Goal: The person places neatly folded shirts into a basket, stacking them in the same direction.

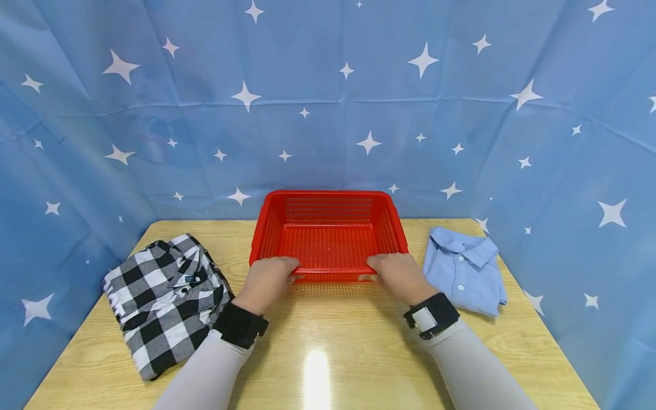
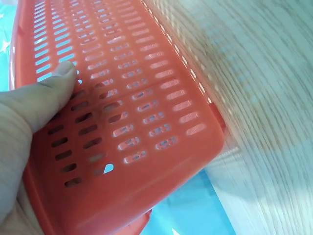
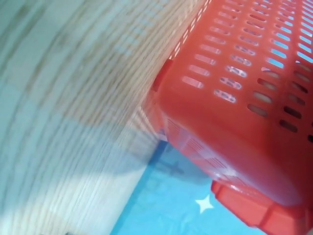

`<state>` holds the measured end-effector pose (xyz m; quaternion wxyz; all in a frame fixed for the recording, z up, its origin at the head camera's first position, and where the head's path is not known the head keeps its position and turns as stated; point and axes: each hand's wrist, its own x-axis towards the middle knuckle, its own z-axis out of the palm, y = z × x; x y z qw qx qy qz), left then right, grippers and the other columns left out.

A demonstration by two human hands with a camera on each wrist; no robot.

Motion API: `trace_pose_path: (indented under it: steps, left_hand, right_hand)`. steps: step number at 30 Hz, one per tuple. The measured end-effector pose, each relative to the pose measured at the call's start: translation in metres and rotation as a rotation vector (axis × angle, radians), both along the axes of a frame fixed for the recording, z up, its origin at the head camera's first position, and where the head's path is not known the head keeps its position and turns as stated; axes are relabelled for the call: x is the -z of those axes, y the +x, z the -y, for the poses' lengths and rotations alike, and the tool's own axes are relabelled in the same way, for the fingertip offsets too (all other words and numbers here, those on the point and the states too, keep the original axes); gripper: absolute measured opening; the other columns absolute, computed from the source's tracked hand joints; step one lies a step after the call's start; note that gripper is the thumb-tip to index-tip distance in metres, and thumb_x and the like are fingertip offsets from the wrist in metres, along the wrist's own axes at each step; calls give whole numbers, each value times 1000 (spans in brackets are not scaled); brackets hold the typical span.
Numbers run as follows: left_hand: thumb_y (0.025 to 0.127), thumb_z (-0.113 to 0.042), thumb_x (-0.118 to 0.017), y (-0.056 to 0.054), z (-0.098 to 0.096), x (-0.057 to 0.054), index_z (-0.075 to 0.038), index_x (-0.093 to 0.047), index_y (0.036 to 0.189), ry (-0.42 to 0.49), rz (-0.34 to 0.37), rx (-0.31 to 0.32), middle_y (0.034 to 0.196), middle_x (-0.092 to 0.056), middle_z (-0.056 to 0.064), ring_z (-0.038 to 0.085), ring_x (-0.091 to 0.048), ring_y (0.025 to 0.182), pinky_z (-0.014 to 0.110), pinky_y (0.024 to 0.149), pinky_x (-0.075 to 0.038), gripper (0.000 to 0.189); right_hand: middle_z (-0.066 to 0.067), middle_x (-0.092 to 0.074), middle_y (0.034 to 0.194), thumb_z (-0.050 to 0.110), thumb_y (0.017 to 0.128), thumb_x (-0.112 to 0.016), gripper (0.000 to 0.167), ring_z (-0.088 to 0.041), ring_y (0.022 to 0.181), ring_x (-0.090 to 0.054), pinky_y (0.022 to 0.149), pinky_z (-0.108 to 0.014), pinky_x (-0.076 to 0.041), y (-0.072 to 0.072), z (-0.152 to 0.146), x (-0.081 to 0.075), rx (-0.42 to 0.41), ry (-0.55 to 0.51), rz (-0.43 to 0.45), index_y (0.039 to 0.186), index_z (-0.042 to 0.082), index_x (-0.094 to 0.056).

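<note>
A red plastic basket (image 1: 328, 245) with slotted walls and nothing inside stands at the middle of the table's far side. My left hand (image 1: 270, 280) grips its near rim close to the left corner. In the left wrist view the thumb (image 2: 49, 93) of that hand lies against the outside of the slotted wall. My right hand (image 1: 401, 275) holds the same rim near the right corner. The right wrist view shows the basket's outer corner (image 3: 195, 112) close over the wood, with the right hand itself out of that view.
A folded black-and-white checked shirt (image 1: 171, 302) lies at the table's left. On the right sits a folded light blue shirt (image 1: 463, 273) with its collar up top. Behind the wooden table (image 1: 328, 347) hangs a blue curtain (image 1: 318, 131) with white stars.
</note>
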<state>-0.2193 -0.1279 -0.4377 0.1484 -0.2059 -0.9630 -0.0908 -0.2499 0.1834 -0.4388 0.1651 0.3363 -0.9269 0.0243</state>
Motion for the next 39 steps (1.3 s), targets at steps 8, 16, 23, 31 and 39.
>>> trace_pose_path:
  steps: [8,16,23,31,39]
  left_hand:
    - [86,-23,-86,2,-2,-4,-16,-72,93,30,45,12,87,-74,0,18,-65,73,38,72,-60,17]
    - [103,-47,-61,19,34,-50,-7,-48,154,301,193,23,154,-54,17,40,-49,143,60,119,-39,66]
    - [107,-50,-51,16,122,-66,-9,-30,163,282,156,-167,165,-31,26,53,-29,150,76,115,-28,73]
    - [91,-59,-72,19,223,-25,-6,-24,165,78,454,-200,167,-11,35,69,-5,147,88,104,-14,102]
    - [79,-55,-85,22,243,6,3,-47,151,38,625,-207,160,-22,40,76,-10,138,90,101,-19,100]
  right_hand:
    - [7,-60,66,40,83,-85,40,-14,59,-63,48,-32,-46,-8,-1,5,2,-4,-41,74,21,-52]
    - [6,-66,70,34,81,-89,37,-17,63,-68,50,-35,-51,-7,-2,6,-9,-5,-58,77,20,-55]
    - [7,-64,67,37,82,-87,37,-15,62,-68,53,-35,-54,-7,-2,6,12,0,-61,76,20,-55]
    - [8,-63,66,45,85,-83,38,-13,62,-67,56,-35,-56,-8,0,8,27,-3,-58,75,21,-56]
    - [10,-55,62,42,84,-85,40,-11,58,-62,50,-31,-49,-6,-3,7,22,-1,-78,74,22,-52]
